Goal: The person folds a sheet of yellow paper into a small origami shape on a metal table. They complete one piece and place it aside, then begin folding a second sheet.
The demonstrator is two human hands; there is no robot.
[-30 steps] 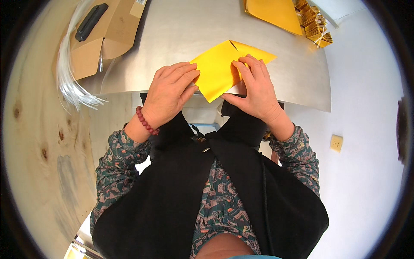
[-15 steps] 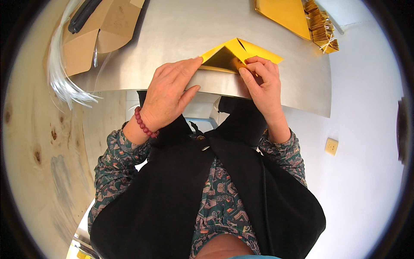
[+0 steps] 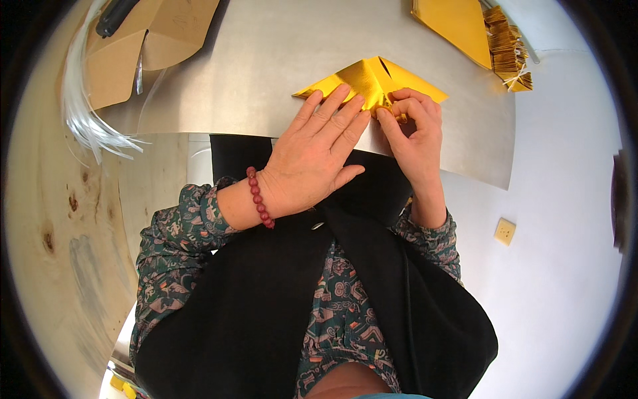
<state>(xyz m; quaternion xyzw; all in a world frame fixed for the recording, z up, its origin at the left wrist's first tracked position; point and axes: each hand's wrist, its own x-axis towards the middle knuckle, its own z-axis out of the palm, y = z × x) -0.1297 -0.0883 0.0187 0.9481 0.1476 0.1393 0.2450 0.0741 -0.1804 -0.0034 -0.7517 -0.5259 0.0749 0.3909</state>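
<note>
A shiny gold paper sheet, folded into a low peaked shape, lies near the front edge of the metal table. My left hand, with a red bead bracelet on its wrist, rests its outstretched fingertips on the paper's near left edge. Its fingers are long and slightly spread. At the paper's near right side, my right hand pinches the folded edge between thumb and curled fingers. Part of that fold is hidden behind the fingers.
Toward the far right lie a stack of flat gold sheets and a tied bundle of folded gold paper. An opened brown cardboard box stands at the far left, with a hank of white plastic strands and a black object.
My left hand has moved right and turned, its fingers now laid over the paper. The paper's raised dark underside has gone down, so its gold face shows. My right hand keeps its pinch.
</note>
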